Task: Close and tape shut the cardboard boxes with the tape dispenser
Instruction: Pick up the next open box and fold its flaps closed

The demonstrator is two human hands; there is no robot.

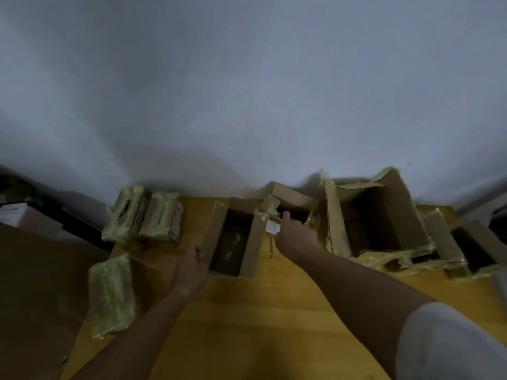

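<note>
Boxes in a row along the back of a yellow wooden surface (247,311), against a pale wall (247,91). Landmark: the narrow open box (248,242) near the middle, flaps up, dark inside, something small and unclear at its bottom.

Left hand (192,267) at the near-left corner of the narrow open box, fingers curled round the left flap edge, gripping it.

Right hand (295,234) just right of that box, fingers curled, thumb up, pinching a white piece (273,228) at the flap's upper right edge; yellowish tape scraps (270,208) cling there. What the white piece is cannot be told. Tape dispenser not made out in this dim view.

Behind and right of the landmark, a second small open box (295,200). Further right, a large open box (381,218), flaps raised, torn yellow tape at its edges. Beyond it, at the far right, another open box (472,242).

Left of the landmark, two closed boxes (145,218) wrapped in yellowish tape, side by side. Nearer and lower left, one more taped box (112,294) at the surface's edge.

Light-grey sleeve (450,344) on the right arm.
</note>
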